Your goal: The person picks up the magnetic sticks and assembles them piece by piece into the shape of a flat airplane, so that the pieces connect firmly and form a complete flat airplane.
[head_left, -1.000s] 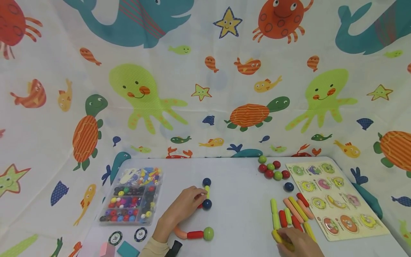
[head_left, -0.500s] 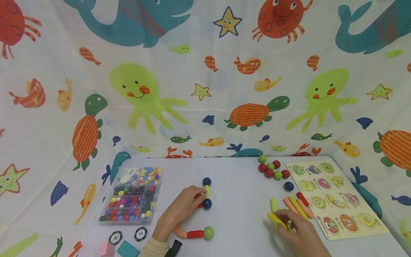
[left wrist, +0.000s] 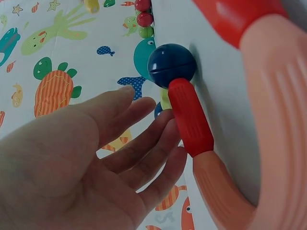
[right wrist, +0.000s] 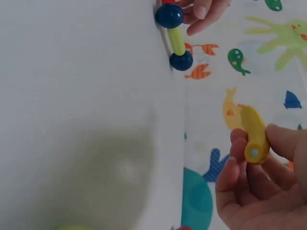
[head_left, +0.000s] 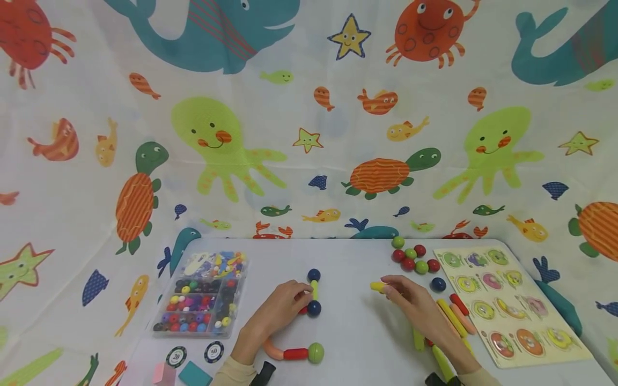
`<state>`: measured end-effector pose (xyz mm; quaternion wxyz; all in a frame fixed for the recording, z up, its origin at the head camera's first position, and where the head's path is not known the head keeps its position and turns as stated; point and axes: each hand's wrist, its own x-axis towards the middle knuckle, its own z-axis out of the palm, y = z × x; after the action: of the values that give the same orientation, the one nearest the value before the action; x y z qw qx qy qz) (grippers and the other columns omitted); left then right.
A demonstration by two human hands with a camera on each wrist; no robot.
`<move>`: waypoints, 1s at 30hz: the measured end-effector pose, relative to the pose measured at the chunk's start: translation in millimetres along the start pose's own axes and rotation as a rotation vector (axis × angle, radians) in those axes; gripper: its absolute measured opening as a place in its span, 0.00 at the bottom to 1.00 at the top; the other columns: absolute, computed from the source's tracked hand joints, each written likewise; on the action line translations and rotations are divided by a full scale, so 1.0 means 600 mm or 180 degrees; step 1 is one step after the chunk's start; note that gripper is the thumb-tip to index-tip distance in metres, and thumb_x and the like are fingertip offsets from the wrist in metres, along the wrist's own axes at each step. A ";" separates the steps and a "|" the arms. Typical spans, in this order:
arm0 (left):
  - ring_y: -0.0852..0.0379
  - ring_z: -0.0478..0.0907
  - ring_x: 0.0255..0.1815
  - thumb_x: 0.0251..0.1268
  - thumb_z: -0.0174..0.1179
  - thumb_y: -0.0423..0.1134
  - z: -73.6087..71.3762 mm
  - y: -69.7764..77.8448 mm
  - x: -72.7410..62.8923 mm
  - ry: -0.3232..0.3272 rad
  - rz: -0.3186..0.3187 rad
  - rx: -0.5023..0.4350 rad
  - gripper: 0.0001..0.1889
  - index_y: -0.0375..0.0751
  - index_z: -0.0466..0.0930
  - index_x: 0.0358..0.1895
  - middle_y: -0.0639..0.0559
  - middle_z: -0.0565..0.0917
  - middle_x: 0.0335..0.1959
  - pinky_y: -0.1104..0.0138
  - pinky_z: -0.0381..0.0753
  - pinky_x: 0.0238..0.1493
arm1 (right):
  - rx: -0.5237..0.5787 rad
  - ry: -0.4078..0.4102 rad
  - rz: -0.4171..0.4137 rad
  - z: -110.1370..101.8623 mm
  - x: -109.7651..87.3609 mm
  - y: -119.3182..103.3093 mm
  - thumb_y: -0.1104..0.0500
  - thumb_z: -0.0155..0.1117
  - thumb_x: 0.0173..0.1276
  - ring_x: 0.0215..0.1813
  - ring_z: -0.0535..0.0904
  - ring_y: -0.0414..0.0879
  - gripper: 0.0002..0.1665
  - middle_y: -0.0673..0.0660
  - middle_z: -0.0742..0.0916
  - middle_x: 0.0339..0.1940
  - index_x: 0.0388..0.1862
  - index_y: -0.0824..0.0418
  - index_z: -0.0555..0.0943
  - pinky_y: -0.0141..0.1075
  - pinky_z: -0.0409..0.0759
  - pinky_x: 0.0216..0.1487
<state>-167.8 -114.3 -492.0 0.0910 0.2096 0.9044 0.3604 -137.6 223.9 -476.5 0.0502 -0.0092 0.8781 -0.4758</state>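
Note:
My left hand [head_left: 282,305] rests by a chain of magnetic rods and balls. In the left wrist view its loosely bent fingers touch the side of a red rod [left wrist: 192,117], joined to a navy ball [left wrist: 171,64] and a peach curved rod [left wrist: 216,187]. A lime rod [right wrist: 176,42] links that ball to a second navy ball [right wrist: 181,61]. At the chain's near end, a red rod [head_left: 295,354] carries a green ball [head_left: 316,353]. My right hand [head_left: 417,303] pinches a short yellow magnetic rod [right wrist: 255,136] above the table, its metal-dotted end showing in the right wrist view.
Loose coloured rods [head_left: 454,316] lie under and beside my right forearm. Red and green balls [head_left: 407,265] cluster behind, near a navy ball [head_left: 438,284] and a fruit puzzle board [head_left: 512,300]. A bead box [head_left: 230,321], two chips [head_left: 213,351] and blocks [head_left: 195,373] sit left.
My right hand has lifted the yellow rod from the rod pile and carried it left and farther back, toward the table's middle. The left hand and its chain stay in place.

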 end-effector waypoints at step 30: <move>0.45 0.66 0.76 0.80 0.52 0.46 0.010 -0.008 0.023 0.0068 0.0030 0.0134 0.22 0.40 0.75 0.69 0.43 0.69 0.75 0.48 0.67 0.74 | -0.0261 0.0013 -0.0136 0.146 0.178 -0.027 0.47 0.70 0.69 0.39 0.80 0.42 0.16 0.49 0.90 0.41 0.49 0.55 0.89 0.32 0.81 0.39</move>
<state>-179.5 -107.7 -499.5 0.0753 0.2119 0.9117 0.3439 -235.7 135.4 -518.8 0.0377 -0.0290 0.8965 -0.4404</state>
